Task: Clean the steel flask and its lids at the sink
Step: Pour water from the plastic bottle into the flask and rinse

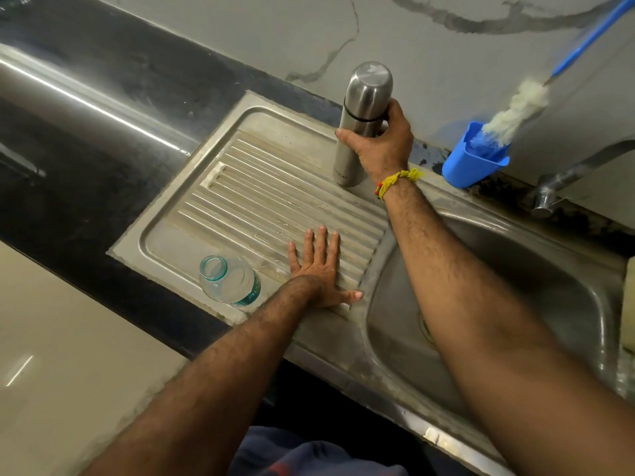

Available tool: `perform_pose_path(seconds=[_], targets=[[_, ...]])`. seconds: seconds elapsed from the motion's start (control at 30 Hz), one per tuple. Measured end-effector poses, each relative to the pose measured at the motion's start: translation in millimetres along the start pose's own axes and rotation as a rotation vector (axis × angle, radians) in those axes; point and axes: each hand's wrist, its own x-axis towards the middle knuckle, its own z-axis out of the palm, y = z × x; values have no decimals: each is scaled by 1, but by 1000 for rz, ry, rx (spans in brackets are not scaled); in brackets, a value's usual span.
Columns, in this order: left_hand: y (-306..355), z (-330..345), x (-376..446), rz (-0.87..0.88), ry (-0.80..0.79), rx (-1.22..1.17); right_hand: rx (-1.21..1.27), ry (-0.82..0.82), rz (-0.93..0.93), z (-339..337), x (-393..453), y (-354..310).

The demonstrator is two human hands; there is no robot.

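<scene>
The steel flask [360,111] stands upright at the far edge of the ribbed steel drainboard [240,187], with its cap screwed on. My right hand [381,142] grips the flask around its middle, thumb on the left side. My left hand [323,269] rests flat on the drainboard near the basin's edge, fingers straight and spread. No loose lid shows.
A clear plastic bottle [230,281] stands open at the drainboard's near left. The sink basin [515,276] lies to the right, with the tap [563,180] behind it. A blue cup [472,156] holds a blue-handled bottle brush [515,108] by the wall. Black counter lies to the left.
</scene>
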Motion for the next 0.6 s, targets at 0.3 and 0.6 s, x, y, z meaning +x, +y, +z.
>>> perform_pose_path(seconds=[0.3, 0.6], targets=[[-1, 2, 3, -3, 15, -12, -10, -40, 6, 4, 9, 0], [-1, 0, -18, 44, 180, -24, -57, 3, 55, -20, -31, -4]])
